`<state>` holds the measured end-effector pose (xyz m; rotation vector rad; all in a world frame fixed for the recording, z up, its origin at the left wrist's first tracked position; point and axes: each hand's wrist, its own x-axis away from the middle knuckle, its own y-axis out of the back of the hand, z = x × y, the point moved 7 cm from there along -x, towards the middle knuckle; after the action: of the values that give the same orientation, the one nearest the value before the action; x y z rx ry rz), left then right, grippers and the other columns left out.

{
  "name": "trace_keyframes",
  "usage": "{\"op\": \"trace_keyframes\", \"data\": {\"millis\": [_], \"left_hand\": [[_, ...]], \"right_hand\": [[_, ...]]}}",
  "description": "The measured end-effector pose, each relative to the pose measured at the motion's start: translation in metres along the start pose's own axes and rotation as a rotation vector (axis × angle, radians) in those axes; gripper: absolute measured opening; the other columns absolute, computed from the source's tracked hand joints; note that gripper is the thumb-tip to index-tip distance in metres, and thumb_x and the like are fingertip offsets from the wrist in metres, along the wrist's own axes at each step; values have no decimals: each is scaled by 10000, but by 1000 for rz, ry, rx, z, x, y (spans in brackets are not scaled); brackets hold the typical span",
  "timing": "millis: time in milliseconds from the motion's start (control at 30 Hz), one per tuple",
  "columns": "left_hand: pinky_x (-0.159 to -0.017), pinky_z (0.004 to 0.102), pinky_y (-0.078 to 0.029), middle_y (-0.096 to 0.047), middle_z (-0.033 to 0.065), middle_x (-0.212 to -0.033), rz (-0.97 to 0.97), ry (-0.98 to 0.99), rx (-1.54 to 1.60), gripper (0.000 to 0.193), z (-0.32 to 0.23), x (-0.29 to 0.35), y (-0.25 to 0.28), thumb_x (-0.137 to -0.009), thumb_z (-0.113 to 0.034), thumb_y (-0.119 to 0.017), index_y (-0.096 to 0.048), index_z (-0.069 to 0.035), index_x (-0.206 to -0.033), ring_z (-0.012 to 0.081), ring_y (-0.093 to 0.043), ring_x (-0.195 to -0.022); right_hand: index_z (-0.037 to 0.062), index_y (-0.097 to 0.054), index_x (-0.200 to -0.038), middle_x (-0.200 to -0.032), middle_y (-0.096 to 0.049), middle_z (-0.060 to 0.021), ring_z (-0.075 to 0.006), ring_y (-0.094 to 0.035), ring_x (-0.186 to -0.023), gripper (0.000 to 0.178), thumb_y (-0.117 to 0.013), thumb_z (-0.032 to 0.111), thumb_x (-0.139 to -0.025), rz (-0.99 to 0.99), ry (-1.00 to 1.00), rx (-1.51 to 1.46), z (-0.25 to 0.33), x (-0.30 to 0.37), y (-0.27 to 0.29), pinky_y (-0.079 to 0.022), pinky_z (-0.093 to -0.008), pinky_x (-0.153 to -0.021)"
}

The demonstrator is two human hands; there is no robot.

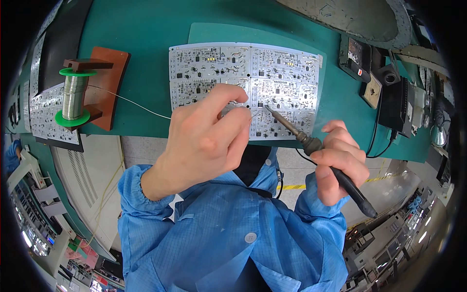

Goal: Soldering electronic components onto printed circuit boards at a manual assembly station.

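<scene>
My right hand (pixel 339 163) grips a soldering iron (pixel 311 144) by its dark handle. The iron's tip is over the right half of a white circuit board panel (pixel 284 73), near its lower middle; whether it touches is too fine to tell. Curled over the panel's lower left part, my left hand (pixel 209 131) has its fingers pinched together. A thin solder wire (pixel 141 106) runs from a green-ended spool (pixel 74 97) to this hand and disappears behind it. The fingertips, close to the iron's tip, are partly hidden. Small components cover the panel, which lies on the green mat.
The spool sits on a brown stand (pixel 113 92) at left. More circuit boards (pixel 48 114) lie at the far left. On the right are a soldering station (pixel 395 104), an iron holder (pixel 387 75) and a yellowish sponge tray (pixel 371 91). A large grey object (pixel 355 17) overhangs the far right.
</scene>
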<state>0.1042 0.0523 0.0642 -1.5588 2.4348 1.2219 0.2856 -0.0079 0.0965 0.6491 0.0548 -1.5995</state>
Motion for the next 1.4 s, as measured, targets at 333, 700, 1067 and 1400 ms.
{"op": "trace_keyframes", "data": {"millis": [333,700,1067,1400], "left_hand": [[-425,236,-380,-619,61,-864,-30,14,-33,154,9,-10,2,-663,38,-709,-670,-44,-788,113,-502,-482],[-456,269,-430,-601,47,-856,-57,58,-59,98,20,-17,-4,-708,-17,-702,-670,-67,-787,159,-577,-561],[-450,232,-408,-612,59,-843,-68,36,-59,144,17,-18,0,-691,46,-691,-672,-39,-806,124,-541,-527],[-495,249,-450,-618,80,-855,-96,80,-37,134,20,-19,8,-704,75,-651,-635,-13,-804,174,-589,-609]], "right_hand": [[11,-648,-773,-532,-482,-35,-184,-443,-511,158,-658,168,-757,-42,3,42,-7,-4,0,-443,-384,-662],[1,-650,-795,-546,-512,-47,-194,-475,-521,140,-649,137,-762,23,33,49,-15,-18,-9,-439,-374,-644],[0,-643,-780,-545,-511,-49,-193,-474,-526,130,-647,120,-732,-22,28,79,-15,-20,-4,-445,-379,-651],[-18,-635,-805,-587,-534,-75,-195,-496,-567,226,-640,208,-787,-208,32,81,-21,-3,20,-452,-409,-700]]}}
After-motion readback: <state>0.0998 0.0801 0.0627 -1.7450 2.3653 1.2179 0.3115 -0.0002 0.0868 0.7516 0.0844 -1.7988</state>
